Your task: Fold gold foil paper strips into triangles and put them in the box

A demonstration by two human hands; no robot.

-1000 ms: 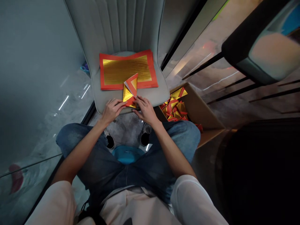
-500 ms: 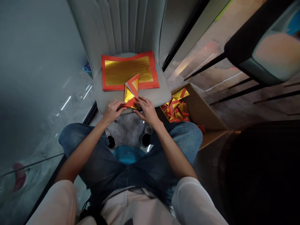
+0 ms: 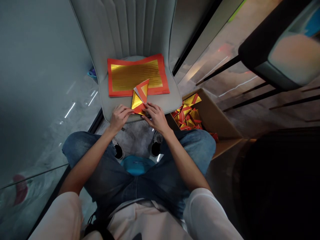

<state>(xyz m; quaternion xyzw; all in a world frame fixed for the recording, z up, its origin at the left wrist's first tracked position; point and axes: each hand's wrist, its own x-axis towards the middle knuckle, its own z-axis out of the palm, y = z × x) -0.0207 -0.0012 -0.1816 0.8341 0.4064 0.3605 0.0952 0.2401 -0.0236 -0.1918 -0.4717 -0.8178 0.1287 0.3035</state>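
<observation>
A folded sheet of red and gold paper [image 3: 140, 97] lies at the front of the grey chair seat, its upper tip overlapping a stack of flat red-bordered gold paper sheets [image 3: 136, 75]. My left hand [image 3: 120, 116] pinches the folded paper's lower left corner between thumb and fingertips. At its lower right side, my right hand [image 3: 156, 116] grips the edge, with the thumb low and the fingers over the top. Part of the folded paper's right edge is hidden under my right fingers.
The grey chair [image 3: 162, 102] stands in front of my knees. An open cardboard box [image 3: 217, 120] on the right holds several folded red and gold papers [image 3: 188, 116]. A blue round object [image 3: 137, 165] shows between my legs. Dark chair legs [image 3: 252, 100] stand at the far right.
The lower left part of the folded paper has shifted slightly under my left fingers, showing more of its red corner. Both hands stay in nearly the same place.
</observation>
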